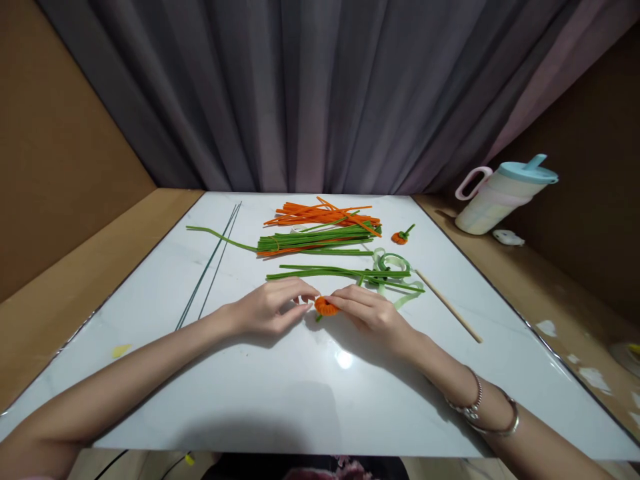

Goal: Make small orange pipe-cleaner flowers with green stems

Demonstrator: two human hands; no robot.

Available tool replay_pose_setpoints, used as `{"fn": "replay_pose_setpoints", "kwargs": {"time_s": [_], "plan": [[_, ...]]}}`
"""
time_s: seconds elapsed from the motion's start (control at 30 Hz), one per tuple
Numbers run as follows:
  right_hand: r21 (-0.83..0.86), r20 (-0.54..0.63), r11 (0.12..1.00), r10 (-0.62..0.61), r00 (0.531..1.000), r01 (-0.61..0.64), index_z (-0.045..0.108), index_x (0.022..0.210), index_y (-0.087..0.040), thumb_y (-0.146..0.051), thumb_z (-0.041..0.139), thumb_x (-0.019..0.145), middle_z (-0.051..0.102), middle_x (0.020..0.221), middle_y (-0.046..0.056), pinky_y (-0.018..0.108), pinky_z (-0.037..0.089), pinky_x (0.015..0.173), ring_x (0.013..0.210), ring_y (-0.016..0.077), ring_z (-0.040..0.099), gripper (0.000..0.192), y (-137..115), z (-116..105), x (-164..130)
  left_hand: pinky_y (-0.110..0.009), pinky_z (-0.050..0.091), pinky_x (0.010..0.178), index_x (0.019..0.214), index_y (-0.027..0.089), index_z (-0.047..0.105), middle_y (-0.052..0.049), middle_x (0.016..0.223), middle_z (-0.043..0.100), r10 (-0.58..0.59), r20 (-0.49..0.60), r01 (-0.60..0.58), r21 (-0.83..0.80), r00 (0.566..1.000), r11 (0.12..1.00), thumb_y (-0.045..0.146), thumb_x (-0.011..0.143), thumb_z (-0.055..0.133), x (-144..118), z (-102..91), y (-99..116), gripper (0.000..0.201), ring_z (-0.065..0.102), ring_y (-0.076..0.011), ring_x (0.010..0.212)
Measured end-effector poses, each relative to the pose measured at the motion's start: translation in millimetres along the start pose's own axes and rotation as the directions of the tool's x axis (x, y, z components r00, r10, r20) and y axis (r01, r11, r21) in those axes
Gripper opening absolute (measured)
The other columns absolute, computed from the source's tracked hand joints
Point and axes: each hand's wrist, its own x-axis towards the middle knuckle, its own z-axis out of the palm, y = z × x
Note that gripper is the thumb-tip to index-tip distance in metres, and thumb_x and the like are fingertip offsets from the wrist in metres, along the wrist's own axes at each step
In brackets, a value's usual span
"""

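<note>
My right hand (369,312) is closed on a small orange pumpkin shape (326,307) of coiled pipe cleaner, pinched between thumb and fingers. A short green pipe-cleaner end sticks out beneath it. On its other side my left hand (276,305) has curved fingers, with thumb and fingertips apart close to the pumpkin; whether a fingertip touches it is hard to tell. Just beyond the hands lie several loose green pipe cleaners (330,271). A roll of green tape (395,261) with loose strips lies by their right end. A finished-looking small orange pumpkin (399,238) with a green stem sits farther right.
Orange pipe cleaners (320,215) and a green bundle (315,239) lie at the back. Thin dark wires (213,257) are on the left, with a yellow scrap (121,351) nearer me. A wooden stick (450,307) lies right. A lidded cup (500,197) stands beyond the white tabletop (400,413).
</note>
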Motion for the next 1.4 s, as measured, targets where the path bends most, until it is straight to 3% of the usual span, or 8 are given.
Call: {"fn": "replay_pose_setpoints", "kwargs": {"time_s": [0.13,0.3,0.43,0.6,0.77,0.9,1.1,1.4], "plan": [[0.180,-0.035,0.980,0.091,0.995,-0.084,0.063,0.106,-0.015,-0.010,0.046,0.090,0.069,0.091,0.011,0.029,0.056,0.071,0.086,0.0167,0.064,0.025,-5,-1,4,-0.029,0.053,0.073,0.107,0.013,0.059,-0.011,0.092,0.067,0.037,0.129,-0.023,-0.107,0.991,0.994,0.015,0.087,0.052,6,-8.6,5,0.022,0.062,-0.0168,0.083],[0.355,0.019,0.900,0.263,0.964,-0.253,0.068,0.095,-0.020,-0.018,0.054,0.088,0.071,0.087,0.006,0.026,0.055,0.069,0.079,0.0148,0.067,0.016,-9,-1,7,-0.028,0.052,0.071,0.104,0.014,0.061,-0.009,0.089,0.068,0.000,0.067,0.010,-0.139,0.998,0.990,0.017,0.088,0.052,7,-5.1,10,0.018,0.063,-0.0163,0.080],[0.405,0.065,0.860,0.312,0.948,-0.311,0.068,0.098,-0.018,-0.021,0.059,0.085,0.070,0.092,0.007,0.027,0.056,0.071,0.083,0.0158,0.066,0.015,-12,-1,8,-0.026,0.050,0.068,0.097,0.014,0.062,-0.007,0.083,0.067,-0.045,0.031,0.047,-0.089,0.999,0.995,0.016,0.089,0.050,7,-3.6,14,0.014,0.061,-0.0147,0.075],[0.258,-0.021,0.951,0.182,0.983,-0.171,0.059,0.114,-0.019,-0.017,0.062,0.083,0.067,0.103,0.009,0.037,0.052,0.085,0.098,0.0201,0.061,0.031,-12,-12,18,-0.026,0.048,0.066,0.097,0.014,0.061,-0.006,0.081,0.065,-0.030,0.031,0.028,0.054,0.999,0.998,0.020,0.090,0.050,20,-13.6,18,0.015,0.059,-0.0144,0.073],[0.130,-0.149,0.990,0.076,0.986,-0.057,0.061,0.102,-0.018,-0.011,0.055,0.086,0.067,0.088,0.007,0.031,0.055,0.071,0.081,0.0166,0.064,0.018,-7,-37,52,-0.026,0.048,0.067,0.094,0.014,0.059,-0.005,0.081,0.064,0.051,-0.100,-0.032,0.183,0.994,0.983,0.016,0.087,0.053,51,-34.0,29,0.009,0.059,-0.0147,0.075],[0.142,-0.263,0.984,0.141,0.955,-0.106,0.064,0.094,-0.020,-0.015,0.055,0.087,0.069,0.088,0.005,0.029,0.056,0.071,0.080,0.0164,0.066,0.013,-10,-61,81,-0.033,0.050,0.082,0.102,0.015,0.057,-0.009,0.097,0.065,0.155,-0.323,-0.070,0.259,0.934,0.963,0.017,0.084,0.059,74,-50.3,41,0.018,0.061,-0.0194,0.094],[0.282,-0.316,0.953,0.204,0.927,-0.113,0.067,0.097,-0.021,-0.018,0.056,0.086,0.071,0.098,0.005,0.032,0.059,0.074,0.085,0.0179,0.068,0.016,-16,-73,94,-0.026,0.053,0.078,0.100,0.017,0.060,-0.005,0.091,0.070,0.249,-0.485,-0.098,0.316,0.839,0.944,0.017,0.085,0.059,82,-57.5,44,0.015,0.066,-0.0149,0.084],[0.236,-0.343,0.966,0.185,0.921,-0.107,0.068,0.094,-0.021,-0.012,0.060,0.082,0.073,0.091,0.002,0.026,0.059,0.071,0.077,0.0151,0.069,0.017,-17,-68,94,-0.025,0.053,0.082,0.109,0.015,0.059,-0.007,0.096,0.069,0.343,-0.465,-0.199,0.331,0.816,0.922,0.006,0.081,0.060,76,-53.5,33,0.029,0.065,-0.0139,0.088]]}}
